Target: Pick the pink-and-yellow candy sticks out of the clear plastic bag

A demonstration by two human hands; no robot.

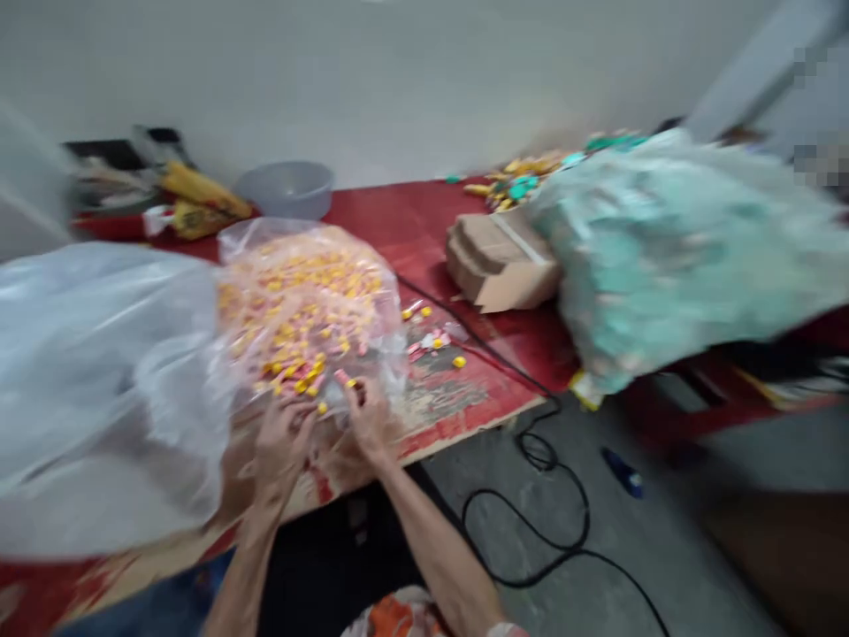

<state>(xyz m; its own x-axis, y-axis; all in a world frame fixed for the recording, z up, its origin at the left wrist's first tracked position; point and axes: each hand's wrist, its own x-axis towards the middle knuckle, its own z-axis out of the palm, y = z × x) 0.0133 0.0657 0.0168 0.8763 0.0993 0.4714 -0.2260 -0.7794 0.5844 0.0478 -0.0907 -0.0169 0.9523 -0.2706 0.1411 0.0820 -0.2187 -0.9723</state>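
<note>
An open clear plastic bag (391, 305) lies on the red table, full of small pink pieces with yellow caps (292, 301). At the bag's near edge is my left hand (285, 433), its fingers curled beside the pieces; whether it holds one is too blurred to tell. My right hand (368, 411) is just to the right, thumb and finger closed on a pink piece with a yellow end (345, 379). A few loose pieces (434, 341) lie on the table right of the bag.
White plastic sheeting (99, 389) covers the table's left. Behind are a grey basin (288, 188) and yellow bag (205, 203). To the right are a cardboard box (504, 257) and large bag of green items (669, 257). A black cable (531, 579) crosses table and floor.
</note>
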